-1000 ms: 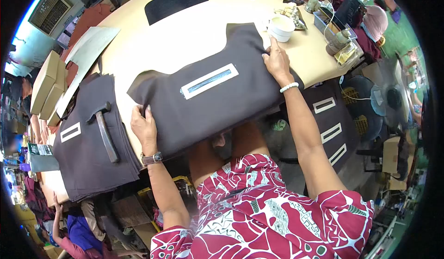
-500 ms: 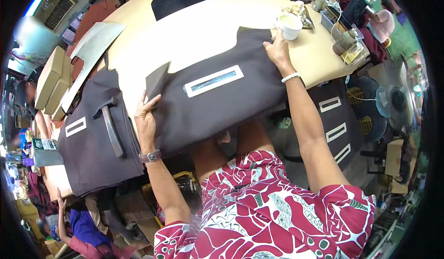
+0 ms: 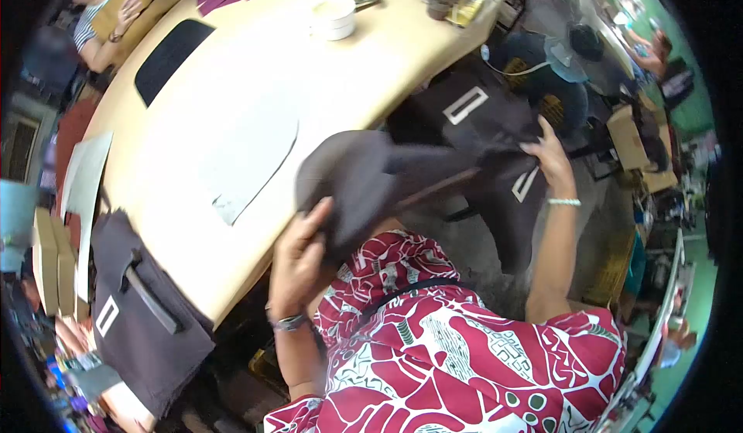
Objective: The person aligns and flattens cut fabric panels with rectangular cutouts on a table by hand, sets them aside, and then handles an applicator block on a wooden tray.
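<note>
A dark brown fabric panel point(image 3: 348, 177) hangs off the table edge, held up in front of my body, its near part curled and blurred. At its left end my left hand point(image 3: 298, 263) grips it, thumb and fingers closed on the cloth. My right hand point(image 3: 552, 160) is raised at the far right, its fingers at the dark cloth there; blur and overlap hide the exact grip. Beneath and behind it lie more dark panels with white rectangular frames point(image 3: 466, 106). A pale curved pattern sheet point(image 3: 251, 150) rests on the table.
On the left, a hammer point(image 3: 151, 297) lies on a stack of dark panels point(image 3: 155, 363). A black piece point(image 3: 172, 60) and a white tub point(image 3: 333, 17) are on the table point(image 3: 387, 61). Across it sits a person point(image 3: 116, 23). A fan point(image 3: 542, 69) stands at right.
Both hands have carried the dark panel off the table towards the right, and it now bends. The pale sheet on the table is uncovered. My view has turned right.
</note>
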`<state>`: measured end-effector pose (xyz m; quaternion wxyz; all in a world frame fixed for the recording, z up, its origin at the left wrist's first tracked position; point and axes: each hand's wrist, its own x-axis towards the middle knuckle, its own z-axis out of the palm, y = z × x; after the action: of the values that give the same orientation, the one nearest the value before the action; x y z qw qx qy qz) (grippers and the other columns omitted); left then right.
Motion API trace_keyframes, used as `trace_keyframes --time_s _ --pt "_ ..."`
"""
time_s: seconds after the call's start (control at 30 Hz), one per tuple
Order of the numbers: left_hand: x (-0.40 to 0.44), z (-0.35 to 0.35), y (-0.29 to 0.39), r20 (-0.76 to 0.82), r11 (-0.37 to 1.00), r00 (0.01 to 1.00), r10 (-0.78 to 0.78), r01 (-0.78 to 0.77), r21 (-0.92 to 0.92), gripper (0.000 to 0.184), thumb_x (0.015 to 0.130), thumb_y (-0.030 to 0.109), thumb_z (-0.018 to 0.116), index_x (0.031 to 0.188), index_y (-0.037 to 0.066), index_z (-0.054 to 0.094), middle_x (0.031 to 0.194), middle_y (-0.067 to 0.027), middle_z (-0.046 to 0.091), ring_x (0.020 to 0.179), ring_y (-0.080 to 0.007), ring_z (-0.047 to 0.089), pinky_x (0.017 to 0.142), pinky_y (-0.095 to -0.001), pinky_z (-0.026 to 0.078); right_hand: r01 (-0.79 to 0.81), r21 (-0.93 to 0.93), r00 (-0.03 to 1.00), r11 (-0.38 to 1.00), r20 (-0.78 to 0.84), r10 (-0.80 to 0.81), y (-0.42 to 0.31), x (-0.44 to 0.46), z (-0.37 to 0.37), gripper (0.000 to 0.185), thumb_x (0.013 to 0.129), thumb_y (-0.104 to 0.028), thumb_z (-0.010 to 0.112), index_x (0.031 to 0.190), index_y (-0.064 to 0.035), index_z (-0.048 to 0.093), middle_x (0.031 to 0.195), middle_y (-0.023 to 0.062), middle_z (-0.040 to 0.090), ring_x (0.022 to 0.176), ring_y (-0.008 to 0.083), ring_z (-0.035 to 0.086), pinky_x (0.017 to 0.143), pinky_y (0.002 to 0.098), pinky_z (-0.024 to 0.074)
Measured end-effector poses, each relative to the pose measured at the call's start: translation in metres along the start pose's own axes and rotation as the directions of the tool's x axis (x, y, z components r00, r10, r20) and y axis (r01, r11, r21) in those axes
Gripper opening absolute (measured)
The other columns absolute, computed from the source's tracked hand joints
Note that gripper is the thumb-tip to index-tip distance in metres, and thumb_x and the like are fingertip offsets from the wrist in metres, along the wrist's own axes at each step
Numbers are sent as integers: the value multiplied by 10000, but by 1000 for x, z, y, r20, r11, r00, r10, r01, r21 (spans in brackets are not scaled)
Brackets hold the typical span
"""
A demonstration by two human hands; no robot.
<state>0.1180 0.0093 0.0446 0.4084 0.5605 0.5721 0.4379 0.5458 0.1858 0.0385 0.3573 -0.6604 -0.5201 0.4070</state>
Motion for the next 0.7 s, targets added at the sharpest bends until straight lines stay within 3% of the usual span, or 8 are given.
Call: trace_keyframes --time_s 0.07,0.17,0.27,0.43,0.5,0.6,0.67,0.7 --pt "19 46 -8 201 999 978 52 -52 -6 533 761 -26 478 1287 57 482 1124 -168 577 967 -262 549 933 -350 376 -129 -24 989 991 -73 127 43 -17 -71 867 667 -28 665 1404 36 213 1423 217 286 1295 305 308 1053 356 269" --pt "31 112 -14 432 967 868 245 -188 -171 581 744 -29 499 1319 36 445 1070 -133 567 955 -221 540 877 -285 391 -300 -277 921 913 -333 201 93 -43 -176 818 677 -17 650 1384 62 248 1387 231 348 1244 302 397 1022 342 325" --pt "27 164 3 524 964 830 191 -56 -261 435 852 80 573 1281 75 499 789 -110 564 695 -172 504 675 -280 419 -504 -375 785 778 -575 231 79 -55 -225 783 697 -41 662 1371 61 276 1390 245 347 1265 308 388 1025 366 331" --pt "20 191 -23 465 981 878 117 -28 -193 371 863 49 555 1230 102 558 881 -131 599 744 -170 535 669 -281 425 -218 -634 886 742 -448 -123 122 29 -220 682 726 -56 648 1332 33 349 1302 256 448 1201 363 450 988 390 370" --pt "21 194 -39 314 976 937 150 -89 -198 439 830 19 555 1256 126 538 750 -121 514 648 -169 486 631 -293 425 -105 -621 889 777 -408 -206 112 68 -169 664 731 -41 633 1334 -1 360 1269 253 480 1178 372 469 965 396 387" --pt "26 186 -55 296 998 953 59 -64 5 576 812 -3 536 1353 156 416 800 -178 530 683 -269 520 670 -339 443 6 -608 905 794 -335 -264 103 122 -106 684 736 -14 607 1365 -89 348 1228 257 511 1134 388 501 933 406 409" --pt "33 181 -51 296 979 946 -133 79 187 598 832 7 529 1387 140 351 981 -214 596 819 -332 573 772 -358 456 182 -554 878 813 -281 -387 99 158 -76 701 742 -5 591 1381 -135 332 1214 258 521 1109 396 515 917 412 419" --pt "40 180 -52 328 964 924 -196 120 237 657 832 14 526 1421 130 258 1090 -276 551 949 -386 573 826 -372 448 148 -510 912 847 -261 -317 91 172 -63 716 748 24 589 1389 -137 315 1246 262 494 1155 390 484 932 405 415"
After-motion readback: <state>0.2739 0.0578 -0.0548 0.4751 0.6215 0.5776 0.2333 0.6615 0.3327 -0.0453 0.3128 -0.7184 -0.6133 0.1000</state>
